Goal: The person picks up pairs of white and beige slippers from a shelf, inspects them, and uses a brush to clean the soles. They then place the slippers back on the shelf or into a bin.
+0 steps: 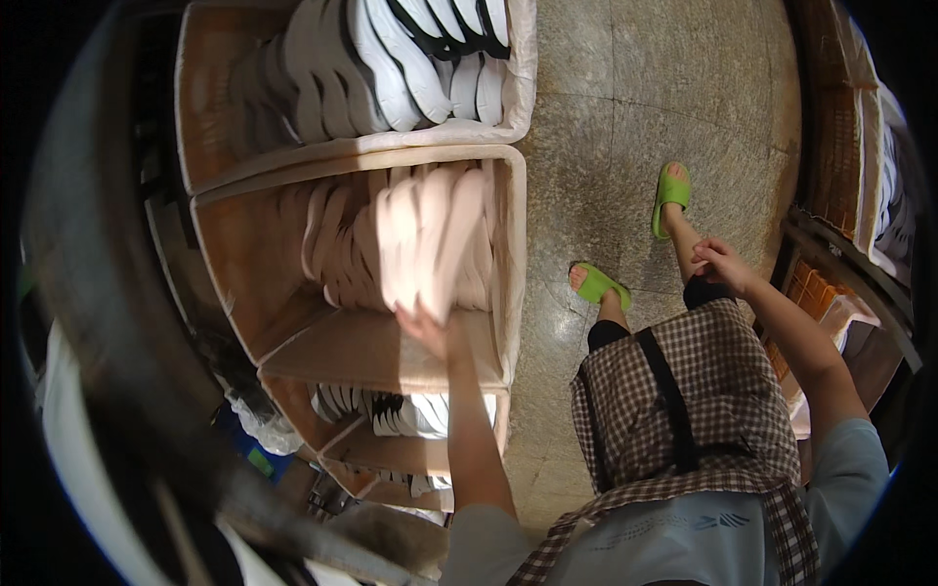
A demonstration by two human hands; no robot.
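My left hand (423, 327) reaches into a cloth-lined bin and grips the lower end of a bunch of pale pink shoe soles (430, 230). The bunch is lit brightly and slightly smeared at its lower end. More pink soles (337, 239) stand on edge in a row beside and behind it, partly in shade. My right hand (718, 264) hangs above my right leg, away from the bins. Its fingers are loosely curled together, and I see nothing in them.
A bin of white and black soles (391, 68) stands beyond the pink ones, and a smaller bin (342, 454) stands nearer. A grey tiled floor (606, 117) lies at my feet. On the right, an orange crate (811, 293) sits in a rack.
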